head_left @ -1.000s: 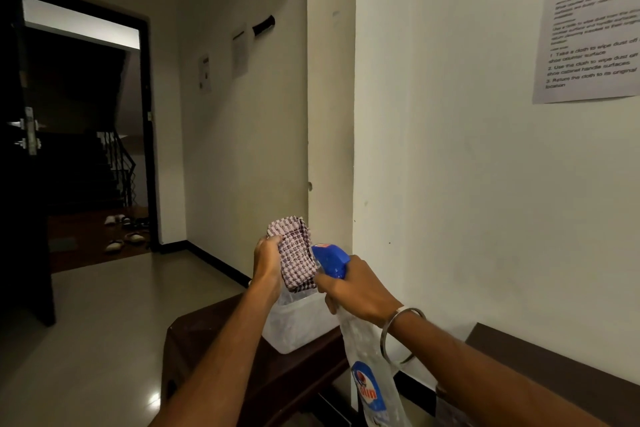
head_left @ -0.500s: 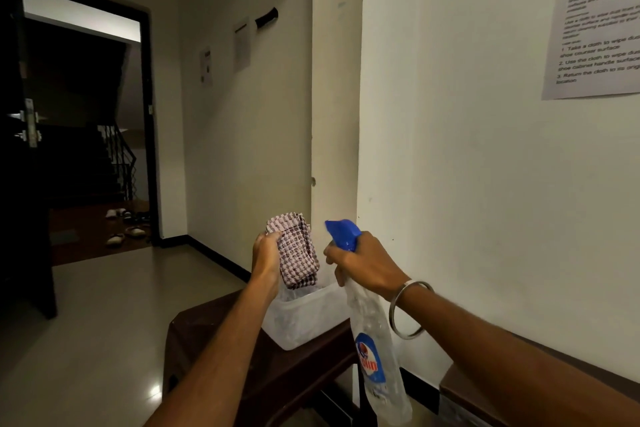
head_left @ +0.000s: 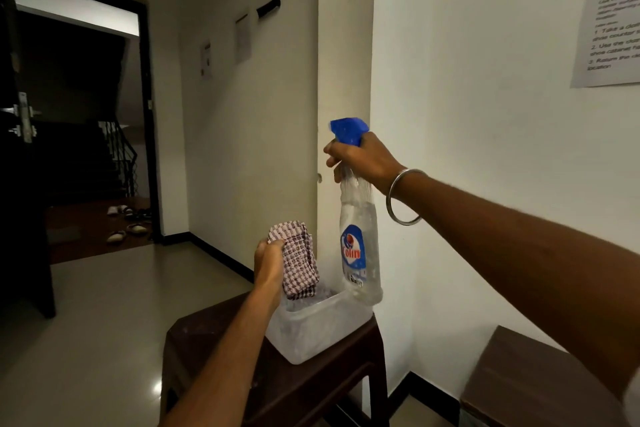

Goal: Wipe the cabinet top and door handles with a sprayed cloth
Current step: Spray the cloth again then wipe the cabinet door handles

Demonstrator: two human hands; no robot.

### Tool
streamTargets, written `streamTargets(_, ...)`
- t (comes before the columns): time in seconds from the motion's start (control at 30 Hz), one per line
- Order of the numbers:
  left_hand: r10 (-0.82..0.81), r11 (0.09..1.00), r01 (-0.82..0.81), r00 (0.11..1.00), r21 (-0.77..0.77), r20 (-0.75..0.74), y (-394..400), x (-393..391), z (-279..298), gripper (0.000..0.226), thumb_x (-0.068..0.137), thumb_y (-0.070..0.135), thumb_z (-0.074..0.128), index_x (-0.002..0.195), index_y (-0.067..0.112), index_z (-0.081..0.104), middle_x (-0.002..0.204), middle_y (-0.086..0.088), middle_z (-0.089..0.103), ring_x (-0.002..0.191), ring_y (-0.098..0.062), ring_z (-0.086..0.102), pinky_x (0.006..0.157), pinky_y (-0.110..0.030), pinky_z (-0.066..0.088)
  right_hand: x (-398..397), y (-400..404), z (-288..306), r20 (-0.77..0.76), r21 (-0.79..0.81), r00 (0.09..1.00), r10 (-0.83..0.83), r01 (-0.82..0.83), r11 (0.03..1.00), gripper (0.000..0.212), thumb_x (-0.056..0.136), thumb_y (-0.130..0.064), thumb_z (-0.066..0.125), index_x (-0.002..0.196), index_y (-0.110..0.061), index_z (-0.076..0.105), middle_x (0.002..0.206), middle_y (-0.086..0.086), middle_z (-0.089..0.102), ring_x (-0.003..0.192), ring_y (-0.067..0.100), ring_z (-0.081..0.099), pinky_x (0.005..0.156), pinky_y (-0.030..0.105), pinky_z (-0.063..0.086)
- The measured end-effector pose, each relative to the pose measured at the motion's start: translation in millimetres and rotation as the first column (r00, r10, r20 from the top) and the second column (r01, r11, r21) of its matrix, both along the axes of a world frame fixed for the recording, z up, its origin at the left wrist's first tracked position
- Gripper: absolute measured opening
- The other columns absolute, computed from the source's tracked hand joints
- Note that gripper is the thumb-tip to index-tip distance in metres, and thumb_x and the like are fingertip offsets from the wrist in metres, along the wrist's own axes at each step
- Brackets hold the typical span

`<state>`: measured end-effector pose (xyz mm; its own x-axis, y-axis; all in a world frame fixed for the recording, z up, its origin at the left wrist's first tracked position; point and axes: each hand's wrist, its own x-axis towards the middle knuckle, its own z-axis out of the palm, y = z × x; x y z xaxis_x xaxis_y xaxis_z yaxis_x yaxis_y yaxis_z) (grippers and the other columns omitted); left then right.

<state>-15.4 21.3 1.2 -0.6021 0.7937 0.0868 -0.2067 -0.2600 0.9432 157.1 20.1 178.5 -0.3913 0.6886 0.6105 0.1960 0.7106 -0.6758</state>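
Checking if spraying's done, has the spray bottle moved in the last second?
Yes. The spray bottle, gripped by the right hand, has risen and pulled right, away from the cloth, judged against the plastic tub.

A home's entrance hallway. Sandals (head_left: 126, 230) lie by the open doorway (head_left: 83, 121), beyond which a staircase (head_left: 114, 163) rises. Notices (head_left: 613, 17) hang on plain walls.

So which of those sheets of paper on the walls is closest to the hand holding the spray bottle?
The large printed sheet on the white wall at far right, cut off by the frame. The two smaller papers hang down the hallway, far beyond the right hand.
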Motion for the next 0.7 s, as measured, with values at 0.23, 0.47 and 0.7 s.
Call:
streamTargets(0.23,0.044,0.996,-0.049,0.997,-0.069,-0.067,12,-9,-9,0.018,0.093,0.021,0.044,0.109,0.018,0.052,0.099,-0.012,0.066,0.089,-0.032,0.065,0.077,-0.041,0.057,-26,47,3,-0.045,0.0,0.999,-0.012,0.012,1.0,0.023,0.09,-0.02,0.058,0.105,-0.002,0.059,0.085,0.007,0.068,0.062,0.018,0.066,0.07,0.031,0.057)
streamTargets(0.47,0.096,0.989,-0.109,0.986,-0.098,-0.134,20,-14,-25,0.025,0.09,0.024,0.043,0.113,0.02,0.053,0.101,-0.012,0.067,0.089,-0.032,0.066,0.083,-0.047,0.057,-35,95,-47,0.087,-0.042,0.996,0.004,0.0,0.999,0.017,0.091,-0.02,0.058,0.103,-0.008,0.059,0.089,0.009,0.066,0.068,0.016,0.067,0.069,0.026,0.055)
streamTargets(0.7,0.104,0.992,-0.116,0.976,-0.051,-0.192,22,-15,-30,0.018,0.095,0.023,0.042,0.11,0.021,0.052,0.094,-0.005,0.065,0.083,-0.025,0.065,0.071,-0.035,0.054,-31,130,-100,0.194,-0.198,0.978,0.077,-0.038,0.98,0.026,0.091,-0.02,0.059,0.114,-0.007,0.056,0.107,0.013,0.066,0.085,0.025,0.069,0.082,0.036,0.056)
